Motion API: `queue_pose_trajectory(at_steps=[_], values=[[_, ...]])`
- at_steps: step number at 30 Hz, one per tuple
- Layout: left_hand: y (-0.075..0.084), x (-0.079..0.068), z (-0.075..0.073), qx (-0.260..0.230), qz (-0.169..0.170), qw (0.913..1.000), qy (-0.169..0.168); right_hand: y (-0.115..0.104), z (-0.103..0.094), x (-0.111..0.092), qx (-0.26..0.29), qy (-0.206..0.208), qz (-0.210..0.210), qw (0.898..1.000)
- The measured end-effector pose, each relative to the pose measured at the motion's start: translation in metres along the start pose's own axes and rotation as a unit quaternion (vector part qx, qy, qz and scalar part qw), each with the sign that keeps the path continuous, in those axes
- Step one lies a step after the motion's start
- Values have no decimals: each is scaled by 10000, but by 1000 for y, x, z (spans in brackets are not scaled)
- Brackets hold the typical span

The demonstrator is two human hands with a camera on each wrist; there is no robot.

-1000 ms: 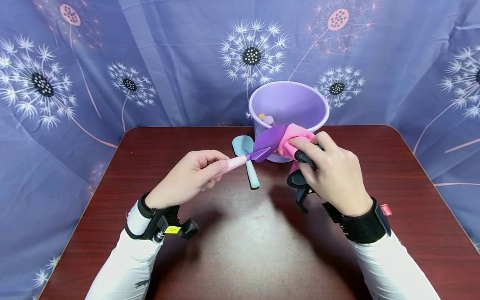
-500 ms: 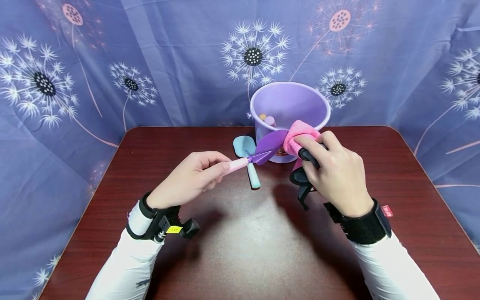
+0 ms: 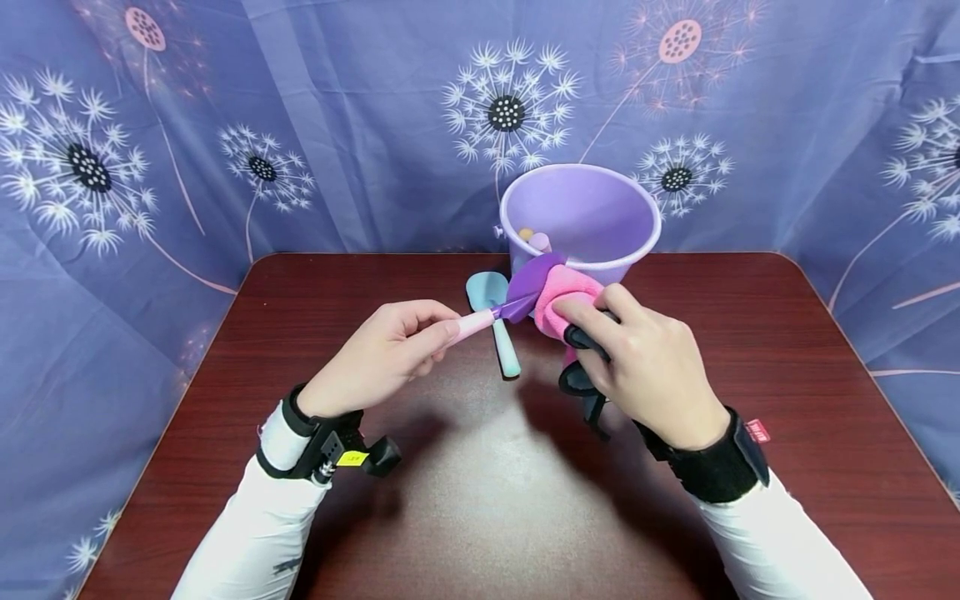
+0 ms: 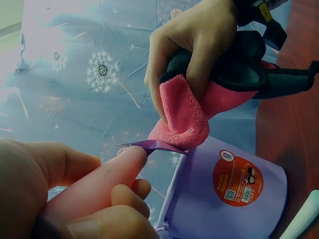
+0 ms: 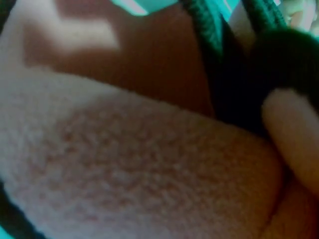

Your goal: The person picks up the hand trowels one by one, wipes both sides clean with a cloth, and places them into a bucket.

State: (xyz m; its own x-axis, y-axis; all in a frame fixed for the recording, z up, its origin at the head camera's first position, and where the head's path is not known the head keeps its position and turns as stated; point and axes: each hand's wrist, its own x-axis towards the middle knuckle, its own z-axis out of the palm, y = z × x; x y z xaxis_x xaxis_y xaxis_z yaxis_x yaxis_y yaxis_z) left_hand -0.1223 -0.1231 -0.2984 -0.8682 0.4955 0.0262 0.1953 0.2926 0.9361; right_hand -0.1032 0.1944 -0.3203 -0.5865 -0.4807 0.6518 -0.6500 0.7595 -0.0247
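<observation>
In the head view my left hand (image 3: 378, 354) grips the pink handle of a toy shovel (image 3: 528, 287), whose purple blade points up and to the right. My right hand (image 3: 648, 362) bunches a pink fleecy cloth (image 3: 558, 296) with black edging and black dangling ends. The cloth covers the blade's right end. From the left wrist view, the cloth (image 4: 182, 119) touches the blade, seen nearly edge-on, while thumb and fingers wrap round the pink handle (image 4: 94, 186). Blurred pink cloth (image 5: 134, 164) fills most of the right wrist view, hiding the blade there.
Behind the hands stands a purple bucket (image 3: 585, 200) with several small pieces inside; its red label (image 4: 239, 179) shows in the left wrist view. A light blue toy shovel (image 3: 506, 350) lies left of it on the dark red table (image 3: 300, 287). Patterned fabric (image 3: 360, 167) hangs behind.
After a slight shift right, my right hand has moved left and a little down with the cloth, covering more of the blade. The purple blade has tilted slightly; my left hand stays nearly still.
</observation>
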Motion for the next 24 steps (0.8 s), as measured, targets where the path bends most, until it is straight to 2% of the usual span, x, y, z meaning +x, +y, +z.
queue_pose_trajectory(at_steps=[11,17,24], values=[[0,2,1,70,-10,9999,98,-14,1,1,454,32,-409,9981],[0,2,2,34,-37,9999,91,-19,0,1,627,-97,-561,9964],[0,3,3,349,76,9994,25,-19,0,2,717,92,-735,9947]])
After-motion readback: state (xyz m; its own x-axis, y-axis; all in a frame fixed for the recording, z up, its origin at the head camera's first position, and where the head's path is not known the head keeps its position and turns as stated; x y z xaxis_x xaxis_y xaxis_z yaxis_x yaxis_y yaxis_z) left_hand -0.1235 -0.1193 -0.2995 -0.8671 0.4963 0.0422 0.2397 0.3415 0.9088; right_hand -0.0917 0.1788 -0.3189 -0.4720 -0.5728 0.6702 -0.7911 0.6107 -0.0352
